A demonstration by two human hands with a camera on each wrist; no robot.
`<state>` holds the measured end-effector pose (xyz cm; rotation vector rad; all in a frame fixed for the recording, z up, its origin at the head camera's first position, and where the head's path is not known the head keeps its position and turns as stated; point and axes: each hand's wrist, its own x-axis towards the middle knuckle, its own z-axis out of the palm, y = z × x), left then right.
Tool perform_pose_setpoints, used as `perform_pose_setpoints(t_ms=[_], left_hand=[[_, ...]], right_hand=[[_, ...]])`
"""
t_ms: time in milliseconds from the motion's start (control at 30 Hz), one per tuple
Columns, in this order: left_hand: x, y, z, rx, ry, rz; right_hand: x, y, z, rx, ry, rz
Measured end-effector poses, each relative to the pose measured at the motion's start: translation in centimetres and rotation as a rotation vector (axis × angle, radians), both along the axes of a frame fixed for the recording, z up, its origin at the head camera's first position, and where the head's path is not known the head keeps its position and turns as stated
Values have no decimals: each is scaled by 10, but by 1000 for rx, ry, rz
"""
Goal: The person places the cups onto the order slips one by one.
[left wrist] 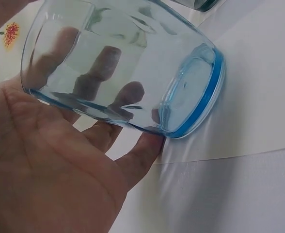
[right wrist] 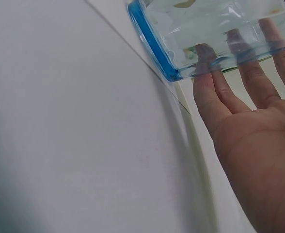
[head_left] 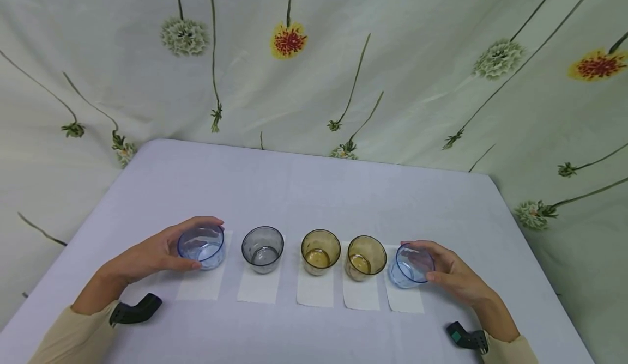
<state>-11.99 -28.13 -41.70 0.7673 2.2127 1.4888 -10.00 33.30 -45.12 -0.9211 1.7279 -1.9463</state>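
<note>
At the left end of a row of glasses, my left hand (head_left: 159,252) grips a clear blue glass (head_left: 205,250) from its left side, thumb in front and fingers behind. The left wrist view shows the fingers through the wall of this blue glass (left wrist: 133,73). My right hand (head_left: 456,277) holds a second blue glass (head_left: 407,277) at the right end, its fingers curving round the far side. The same glass (right wrist: 220,34) fills the top of the right wrist view. Whether either base touches the paper below it, I cannot tell.
Between the hands stand a grey glass (head_left: 263,252) and two amber glasses, one in the middle (head_left: 320,255) and one farther right (head_left: 363,263). White paper strips (head_left: 315,293) lie under the row on a white-covered table (head_left: 304,189). A flower-print cloth (head_left: 392,53) hangs behind.
</note>
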Motion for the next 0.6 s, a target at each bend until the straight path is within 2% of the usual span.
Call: perform_pose_setpoints(t_ms=[233,433,600], left_hand=[[-2,-1,0,-39,-23,18],[-1,-1,1,-61,-9,25],[0,-1,1,-25,-16,10]], right_hand=[[0,-1,1,33,-20,-31],[1,0,1,48,-25,-37],[0,-1,3,68,-50,-60]])
